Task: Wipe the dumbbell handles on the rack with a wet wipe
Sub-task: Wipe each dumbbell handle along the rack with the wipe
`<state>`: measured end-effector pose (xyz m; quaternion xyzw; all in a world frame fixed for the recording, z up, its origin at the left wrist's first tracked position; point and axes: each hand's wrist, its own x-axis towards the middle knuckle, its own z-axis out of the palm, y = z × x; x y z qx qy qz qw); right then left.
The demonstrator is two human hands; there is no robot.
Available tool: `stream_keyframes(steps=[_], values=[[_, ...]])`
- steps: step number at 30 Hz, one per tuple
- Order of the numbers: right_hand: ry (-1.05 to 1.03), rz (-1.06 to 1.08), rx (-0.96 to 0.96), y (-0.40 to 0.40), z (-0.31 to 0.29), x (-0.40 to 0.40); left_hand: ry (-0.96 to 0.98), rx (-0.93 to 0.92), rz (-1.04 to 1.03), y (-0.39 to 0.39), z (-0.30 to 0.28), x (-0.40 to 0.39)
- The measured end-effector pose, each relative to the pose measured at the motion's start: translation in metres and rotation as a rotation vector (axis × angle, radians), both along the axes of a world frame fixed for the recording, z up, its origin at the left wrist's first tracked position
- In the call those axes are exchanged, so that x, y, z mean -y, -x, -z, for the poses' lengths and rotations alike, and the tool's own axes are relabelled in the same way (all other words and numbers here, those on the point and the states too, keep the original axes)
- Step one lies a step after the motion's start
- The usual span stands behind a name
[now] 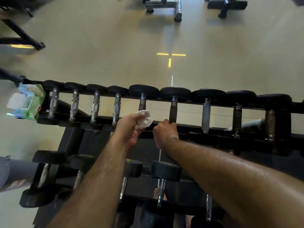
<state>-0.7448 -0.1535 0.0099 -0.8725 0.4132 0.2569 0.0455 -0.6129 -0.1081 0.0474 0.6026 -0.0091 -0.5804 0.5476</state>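
- Head view looks down over a black dumbbell rack [185, 127] in a gym, both bare forearms reaching forward from the bottom of the frame.
- Left hand [131, 127] holds a crumpled white wet wipe [144, 120], its fingers curled round the wad, at the near end of a dumbbell handle [142, 103] near the middle of the top row.
- Right hand [165, 132] sits just beside the left, its grip closed round the near end of the next handle [173, 110] to the right.
- Top row carries a line of dumbbells with black heads; chrome knurled handles [95, 106] run to the left of the hands, and a grey-sleeved handle [206, 112] and two more metal ones lie to the right.
- Green and white pack of wipes [30, 102] rests on the far left end of the top row, its flap open and a white sheet showing.
- Lower row [166, 170] of larger dumbbells sits beneath the forearms, partly hidden by them.
- Pale floor [107, 51] beyond the rack bears short yellow lines [171, 55], and dark frames of other gym equipment [164, 5] stand at the top and left edges.
- Image is blurred toward the left edge, where a grey shape cannot be identified.
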Motion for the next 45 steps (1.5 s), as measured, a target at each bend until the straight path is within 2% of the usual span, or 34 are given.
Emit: stream_keyframes(steps=[6,8,11,13,16,18,20,21,23,25,27,29,35,39,42,45], values=[[0.020,0.041,0.242,0.017,0.013,0.000,-0.046,0.116,0.019,-0.006,0.003,0.002],[0.011,0.064,0.413,0.037,0.019,0.001,-0.025,0.165,-0.013,-0.012,0.004,0.002],[-0.001,0.178,0.804,0.078,0.036,-0.004,0.007,0.251,-0.024,-0.016,0.001,0.004],[-0.038,0.250,0.906,0.092,0.039,-0.008,0.017,0.318,-0.002,-0.014,-0.003,0.006],[-0.134,0.199,0.782,0.091,0.026,-0.003,-0.001,0.435,0.072,-0.009,-0.005,0.008],[-0.142,-0.016,0.578,0.100,0.009,0.015,-0.001,0.444,0.113,-0.006,-0.003,0.009],[-0.056,-0.208,0.383,0.122,-0.007,0.036,0.000,0.423,0.158,-0.003,0.000,0.013],[-0.018,-0.222,0.300,0.138,-0.013,0.048,-0.001,0.411,0.183,-0.001,0.001,0.017],[0.004,-0.098,0.165,0.174,-0.021,0.071,0.005,0.387,0.222,0.008,0.002,0.027],[-0.071,0.036,0.108,0.200,-0.022,0.083,0.012,0.401,0.248,0.020,0.006,0.040],[-0.164,0.056,0.097,0.209,-0.015,0.083,0.025,0.493,0.280,0.035,0.011,0.054],[-0.212,0.077,0.131,0.207,-0.003,0.076,0.066,0.663,0.331,0.048,0.017,0.071],[-0.139,0.123,0.260,0.212,0.024,0.072,0.304,1.280,0.522,0.067,0.038,0.105],[-0.127,0.067,0.247,0.213,0.027,0.073,0.406,1.535,0.605,0.063,0.060,0.104],[-0.122,0.070,0.255,0.214,0.027,0.073,0.504,1.748,0.792,0.059,0.072,0.097],[-0.132,0.074,0.256,0.215,0.028,0.073,0.613,1.823,1.041,0.050,0.082,0.086]])
